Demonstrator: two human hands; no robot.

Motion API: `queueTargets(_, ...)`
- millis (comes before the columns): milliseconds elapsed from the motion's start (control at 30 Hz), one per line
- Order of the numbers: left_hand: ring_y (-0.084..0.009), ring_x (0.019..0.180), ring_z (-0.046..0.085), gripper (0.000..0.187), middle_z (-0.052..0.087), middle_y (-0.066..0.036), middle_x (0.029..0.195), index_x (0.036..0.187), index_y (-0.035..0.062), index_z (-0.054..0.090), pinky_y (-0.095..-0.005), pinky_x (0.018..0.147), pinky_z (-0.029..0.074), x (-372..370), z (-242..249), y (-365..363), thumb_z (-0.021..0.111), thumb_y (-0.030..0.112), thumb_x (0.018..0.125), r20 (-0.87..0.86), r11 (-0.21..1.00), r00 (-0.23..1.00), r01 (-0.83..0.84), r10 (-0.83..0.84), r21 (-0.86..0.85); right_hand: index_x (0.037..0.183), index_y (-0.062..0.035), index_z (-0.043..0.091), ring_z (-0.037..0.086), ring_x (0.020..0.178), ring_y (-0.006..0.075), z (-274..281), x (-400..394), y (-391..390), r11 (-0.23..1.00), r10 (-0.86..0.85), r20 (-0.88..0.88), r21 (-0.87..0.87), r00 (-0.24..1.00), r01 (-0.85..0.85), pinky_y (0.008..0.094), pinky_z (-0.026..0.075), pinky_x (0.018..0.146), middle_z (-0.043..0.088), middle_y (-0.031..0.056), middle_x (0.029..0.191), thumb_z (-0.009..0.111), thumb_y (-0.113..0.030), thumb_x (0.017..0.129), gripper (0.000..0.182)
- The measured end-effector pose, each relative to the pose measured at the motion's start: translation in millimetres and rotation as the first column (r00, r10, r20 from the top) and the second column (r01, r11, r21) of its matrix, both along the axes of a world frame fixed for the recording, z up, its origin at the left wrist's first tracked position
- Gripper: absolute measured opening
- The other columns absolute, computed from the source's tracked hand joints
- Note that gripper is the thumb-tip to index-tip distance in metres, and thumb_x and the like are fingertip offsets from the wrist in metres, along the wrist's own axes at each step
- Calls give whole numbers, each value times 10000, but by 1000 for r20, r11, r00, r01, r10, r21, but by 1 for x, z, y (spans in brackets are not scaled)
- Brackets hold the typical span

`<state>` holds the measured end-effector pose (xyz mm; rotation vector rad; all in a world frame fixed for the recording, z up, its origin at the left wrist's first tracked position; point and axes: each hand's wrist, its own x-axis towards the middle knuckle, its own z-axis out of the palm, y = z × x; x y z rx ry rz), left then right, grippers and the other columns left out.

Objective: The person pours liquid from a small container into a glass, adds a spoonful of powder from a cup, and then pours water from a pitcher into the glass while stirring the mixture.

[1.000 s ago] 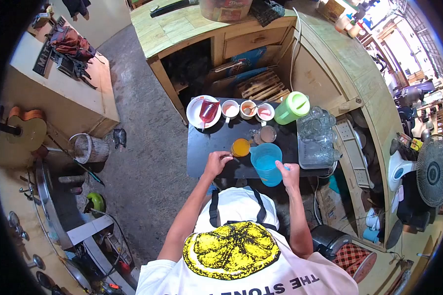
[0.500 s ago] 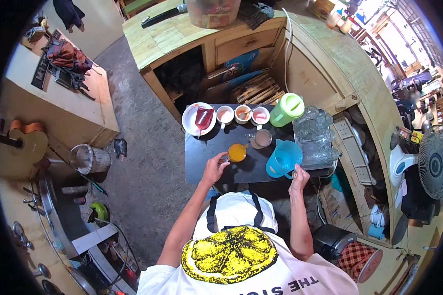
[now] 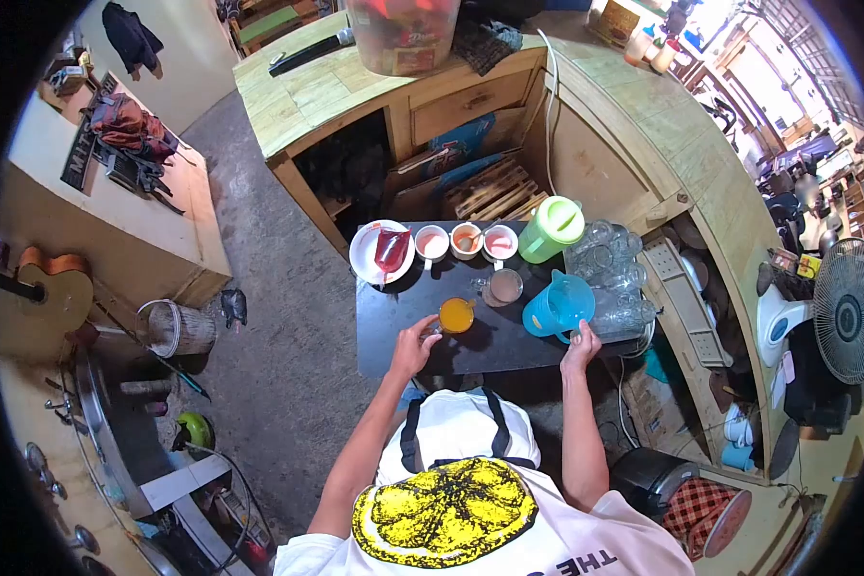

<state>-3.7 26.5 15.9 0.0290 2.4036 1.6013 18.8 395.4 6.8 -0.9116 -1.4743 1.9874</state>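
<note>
On the small dark table [image 3: 394, 341], a glass mug of orange drink [image 3: 456, 315] stands in front of me, with the fingers of my left hand [image 3: 414, 348] closed on its handle. My right hand [image 3: 580, 349] grips the handle of a light-blue pitcher [image 3: 558, 305] at the table's right side. Just beyond the orange drink is a glass mug with a pale brownish drink [image 3: 503, 287]. Several upturned clear glasses [image 3: 610, 264] crowd the right edge, close to the pitcher.
Along the table's far edge stand a white bowl with a red packet [image 3: 363, 254], three white cups [image 3: 432, 245] and a lidded green pitcher [image 3: 551, 230]. Behind is a wooden counter [image 3: 307, 101] bearing a plastic tub [image 3: 401, 38]. A fan [image 3: 840, 312] stands at right.
The blue pitcher and my right hand have shifted slightly away from me over the table. My left hand stays at the orange drink's mug. The whole view has tilted a little.
</note>
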Motion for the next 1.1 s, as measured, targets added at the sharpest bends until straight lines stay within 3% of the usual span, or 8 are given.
queueTargets(300,-342,1021,743,385,752,-219,1072,1270,43,663,-419,895,578,2,-1,2,739,113,899,-69,1000,997,-27,26,-11,688,-102,541,430,645,79,7,-6,-8,994,75,73,71,995,-80,278,331,607,472,-39,684,653,-275,991,367)
queueTargets(500,-330,913,751,232,752,-215,960,1086,-14,693,-397,810,572,4,-13,0,742,115,899,-56,999,997,-46,47,25,957,24,610,532,849,127,-7,9,-15,815,-302,-40,507,953,279,315,431,783,611,36,879,604,-254,1038,290)
queueTargets(633,-329,847,743,212,743,-222,909,1036,-32,705,-397,773,562,5,-13,0,748,120,895,-80,998,995,-55,56,18,968,-14,544,452,708,86,-4,38,-37,838,-447,36,367,894,404,261,385,633,502,-8,808,546,-194,1043,195)
queueTargets(767,-360,845,727,212,733,-225,938,1061,-24,709,-402,761,551,6,-23,1,738,115,904,-102,999,994,-40,40,-3,938,-84,574,431,592,46,-6,50,-77,962,85,71,253,994,-100,230,339,524,471,-46,719,530,-119,1013,94)
queueTargets(833,-379,844,715,211,725,-229,954,1076,-23,708,-406,756,544,5,-21,1,725,111,914,-126,999,992,-18,11,-50,909,-75,593,445,580,43,1,39,-89,861,474,163,120,865,-494,232,341,506,492,-45,692,554,-116,1008,114)
queueTargets(867,-385,845,711,204,723,-229,960,1076,-21,708,-408,755,541,7,-21,1,718,109,919,-129,999,992,-20,16,-31,887,-50,603,477,592,47,11,31,-99,743,554,246,285,795,-606,257,356,502,533,-40,701,588,-134,1008,148)
queueTargets(967,-398,851,702,189,719,-230,971,1076,-19,707,-411,755,536,6,-19,3,699,104,933,-124,1000,992,-26,26,0,841,-19,609,572,549,166,46,1,-125,429,558,463,550,689,-717,347,420,527,571,85,612,663,-225,987,258)
queueTargets(1100,-404,873,700,184,719,-230,972,1067,-14,710,-415,764,537,7,-15,5,699,113,934,-117,999,992,-37,38,7,818,-20,603,653,634,371,66,-33,-146,238,508,585,610,632,-756,475,473,580,623,181,652,688,-344,961,365)
